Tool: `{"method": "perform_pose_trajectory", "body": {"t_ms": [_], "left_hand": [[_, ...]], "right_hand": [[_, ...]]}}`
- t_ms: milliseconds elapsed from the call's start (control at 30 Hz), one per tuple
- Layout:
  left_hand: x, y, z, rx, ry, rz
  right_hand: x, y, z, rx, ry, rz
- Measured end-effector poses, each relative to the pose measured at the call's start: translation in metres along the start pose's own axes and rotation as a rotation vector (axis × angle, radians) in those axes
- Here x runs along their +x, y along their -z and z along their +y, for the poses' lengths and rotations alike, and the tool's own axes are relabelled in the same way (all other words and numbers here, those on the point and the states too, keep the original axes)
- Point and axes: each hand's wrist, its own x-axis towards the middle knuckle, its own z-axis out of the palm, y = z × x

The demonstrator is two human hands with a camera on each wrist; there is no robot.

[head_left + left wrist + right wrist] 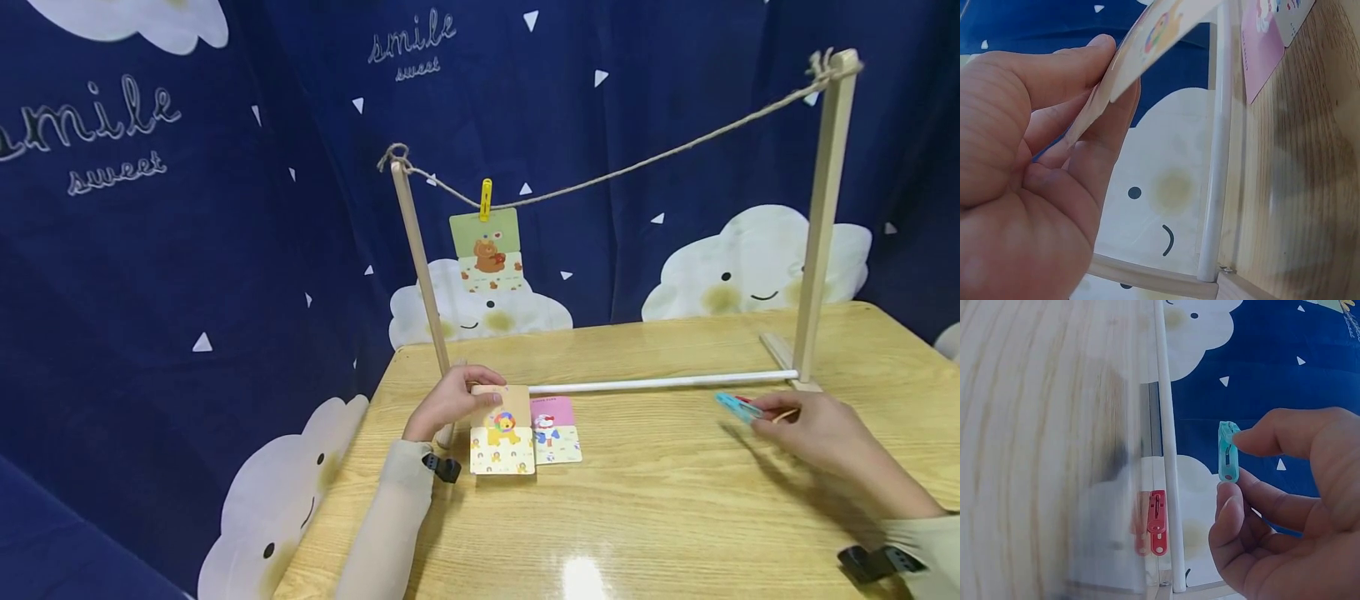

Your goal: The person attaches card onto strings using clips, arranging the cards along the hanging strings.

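Observation:
My left hand (450, 404) pinches a folded card (502, 454) with a lion on it, orange above and cream below, by its upper left part. Up close in the left wrist view, thumb and fingers grip the edge of this lion card (1147, 53). A pink and cream card (557, 433) with a white animal lies on the table, partly behind it. Between thumb and fingertips my right hand (821, 429) holds a turquoise clothespin (1228, 459), above the table's right side. A red clothespin (1158, 519) lies on the table beyond that hand.
Twine (637, 169) sags between two wooden posts, joined low down by a white rod (660, 383). Near the left post (420, 250), a yellow clothespin (486, 200) holds a green bear card (491, 258) on the twine. A blue curtain (300, 125) hangs behind the wooden table (637, 517).

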Motion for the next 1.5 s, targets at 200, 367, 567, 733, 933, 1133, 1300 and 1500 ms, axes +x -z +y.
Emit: {"method": "perform_pose_trajectory", "body": {"t_ms": [200,367,567,733,933,1133,1300,1500], "left_hand": [[0.003,0.001,0.000,0.002,-0.016,0.003],[0.004,0.001,0.001,0.001,-0.020,-0.004],[0.004,0.000,0.002,-0.004,-0.023,-0.006],[0.004,0.000,0.003,0.000,-0.035,-0.001],[0.003,-0.001,0.004,0.004,-0.033,0.000],[0.002,-0.001,0.006,0.012,-0.038,0.000],[0.002,-0.002,0.008,0.016,-0.041,-0.006],[0.001,-0.003,0.011,0.011,-0.037,-0.008]], "right_hand": [[0.000,0.003,-0.003,-0.009,0.006,0.007],[0.001,0.004,-0.004,-0.019,0.006,0.006],[0.001,0.005,-0.005,-0.016,0.003,0.006],[0.001,0.006,-0.007,-0.011,-0.002,0.013],[0.001,0.006,-0.010,-0.005,0.005,0.014],[0.002,0.004,-0.010,-0.003,0.021,0.020],[0.002,0.003,-0.009,-0.010,0.031,0.038],[0.003,0.003,-0.011,-0.003,0.037,0.047]]}}
